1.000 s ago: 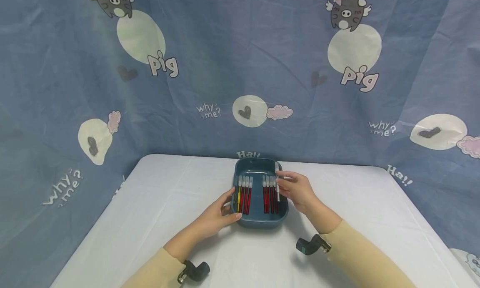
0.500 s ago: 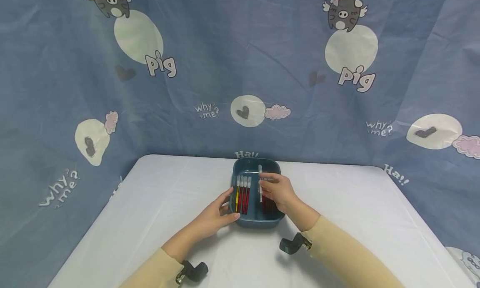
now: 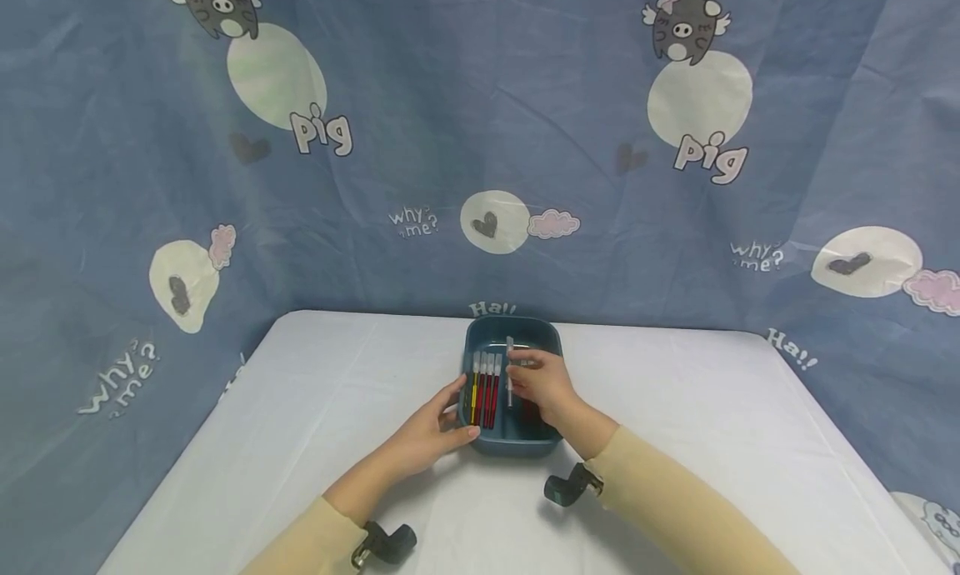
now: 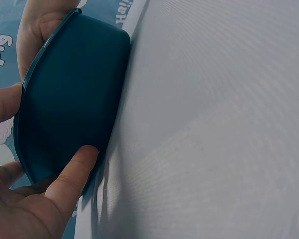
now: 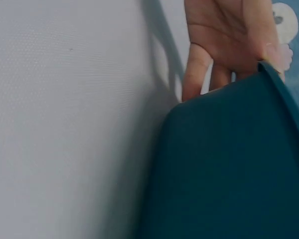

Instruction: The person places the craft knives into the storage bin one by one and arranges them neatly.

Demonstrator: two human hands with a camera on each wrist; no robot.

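Over the middle of a dark teal box (image 3: 516, 448), my right hand (image 3: 546, 390) pinches a pale, white-capped marker pen (image 3: 510, 394) between thumb and fingers. A row of several white-capped red markers (image 3: 491, 396) lies in the left part of the box, with a yellow one (image 3: 475, 400) at its left end. Most of the red markers on the right are hidden by my right hand. My left hand (image 3: 427, 433) rests against the box's left side, fingers spread; in the left wrist view a straight finger (image 4: 77, 174) presses the outer wall.
The box stands near the back edge of a white-covered table (image 3: 337, 375). Behind the table hangs a blue cloth (image 3: 420, 125) printed with pigs and words. Black wrist mounts sit at the left sleeve (image 3: 315, 546) and right sleeve (image 3: 675, 500).
My right hand has moved left with the marker pen, from the box's right rim to over its middle. The left hand and the box stay in place.
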